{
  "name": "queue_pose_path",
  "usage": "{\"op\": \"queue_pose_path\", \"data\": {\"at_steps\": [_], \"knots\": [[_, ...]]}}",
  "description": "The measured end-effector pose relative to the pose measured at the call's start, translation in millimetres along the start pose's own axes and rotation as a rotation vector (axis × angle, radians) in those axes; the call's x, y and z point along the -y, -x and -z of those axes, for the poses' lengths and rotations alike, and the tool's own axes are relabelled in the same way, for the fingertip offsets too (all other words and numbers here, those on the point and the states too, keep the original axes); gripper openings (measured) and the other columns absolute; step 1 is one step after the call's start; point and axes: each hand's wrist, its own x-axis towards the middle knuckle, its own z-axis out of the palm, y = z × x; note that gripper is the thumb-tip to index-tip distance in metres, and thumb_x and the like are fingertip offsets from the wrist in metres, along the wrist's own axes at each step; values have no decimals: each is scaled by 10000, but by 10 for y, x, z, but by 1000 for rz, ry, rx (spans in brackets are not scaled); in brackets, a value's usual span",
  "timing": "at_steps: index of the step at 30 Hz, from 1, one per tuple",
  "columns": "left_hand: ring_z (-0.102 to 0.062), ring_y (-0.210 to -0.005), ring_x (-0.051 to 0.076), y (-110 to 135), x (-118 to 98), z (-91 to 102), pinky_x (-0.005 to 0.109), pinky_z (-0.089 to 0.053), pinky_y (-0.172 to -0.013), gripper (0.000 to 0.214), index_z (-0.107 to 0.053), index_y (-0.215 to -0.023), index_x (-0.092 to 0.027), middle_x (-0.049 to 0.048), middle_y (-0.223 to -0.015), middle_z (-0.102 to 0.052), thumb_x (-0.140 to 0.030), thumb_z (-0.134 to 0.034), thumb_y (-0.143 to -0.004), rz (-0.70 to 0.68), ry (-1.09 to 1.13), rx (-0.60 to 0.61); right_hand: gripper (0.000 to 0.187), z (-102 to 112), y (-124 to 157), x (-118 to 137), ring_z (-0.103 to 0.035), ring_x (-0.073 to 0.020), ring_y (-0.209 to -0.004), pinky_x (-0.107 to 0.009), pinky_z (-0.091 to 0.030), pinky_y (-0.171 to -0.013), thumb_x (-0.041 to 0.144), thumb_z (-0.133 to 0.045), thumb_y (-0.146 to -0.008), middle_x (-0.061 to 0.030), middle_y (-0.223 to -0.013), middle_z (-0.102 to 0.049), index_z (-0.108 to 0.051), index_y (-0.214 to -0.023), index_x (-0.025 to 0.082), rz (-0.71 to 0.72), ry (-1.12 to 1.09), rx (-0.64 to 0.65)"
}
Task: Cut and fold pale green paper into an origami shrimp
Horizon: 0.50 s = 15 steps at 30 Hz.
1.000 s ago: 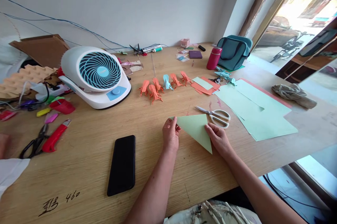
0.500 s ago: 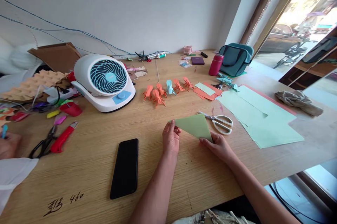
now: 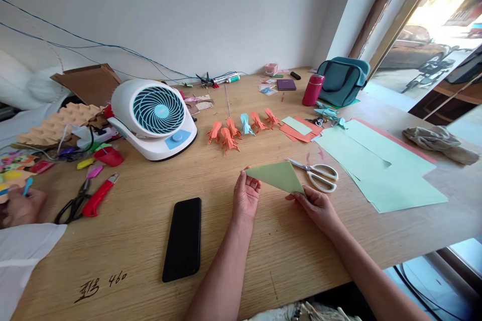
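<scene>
A green sheet of paper point(image 3: 277, 175), folded into a triangle, is held above the table between my two hands. My left hand point(image 3: 246, 195) pinches its left corner between thumb and fingers. At the lower right corner, my right hand point(image 3: 314, 205) grips it with the thumb on top. White-handled scissors point(image 3: 322, 176) lie just behind the right hand, blades pointing left. Beyond the paper stand several folded orange paper figures point(image 3: 228, 139) and one light blue paper figure point(image 3: 246, 124).
A black phone point(image 3: 182, 238) lies left of my forearms. Pale green sheets point(image 3: 406, 185) spread to the right. Farther back are a white fan point(image 3: 150, 120), a red bottle point(image 3: 313, 90) and a teal bag point(image 3: 343, 82). At far left, another person's hand point(image 3: 24, 204) is near black scissors and a red cutter point(image 3: 100, 195).
The view has shifted slightly, moving the table things a little rightward. My right hand's fingers have shifted at the paper's corner, and the triangle looks a little flatter.
</scene>
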Motion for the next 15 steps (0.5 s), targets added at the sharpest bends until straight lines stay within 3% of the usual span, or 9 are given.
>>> {"op": "queue_pose_path", "data": {"at_steps": [3,7,10,15], "knots": [[-657,-740,99,60,80,-32,227,-518,-719,378,-710,-820,-194,-3,-848,-728,-406,-918,-585,43,-118,87,391,-4,-7,-21,-599,-182,-727,-299,-479,-687,545,-568,-919,-68,-898,-722,-731,-958,193,4,-10,6],[-661,-715,144,160,226,-87,245,-508,-701,278,-735,-713,-148,36,-717,-724,-257,-937,-557,80,-330,218,373,-12,-6,-14,-614,-185,-738,-305,-491,-698,535,-591,-906,-73,-952,-743,-729,-972,195,17,-34,18],[-674,-763,189,195,277,-118,293,-520,-769,270,-771,-743,-147,62,-746,-747,-252,-932,-553,64,-435,294,369,-17,2,15,-621,-186,-730,-307,-498,-701,532,-626,-880,-75,-931,-749,-733,-955,188,17,-41,35],[-615,-623,154,164,213,-92,260,-480,-652,225,-742,-615,-152,39,-613,-705,-287,-918,-570,18,-515,258,405,-17,9,33,-623,-175,-658,-278,-483,-626,564,-624,-874,-53,-758,-715,-735,-859,174,-10,-32,40]]}}
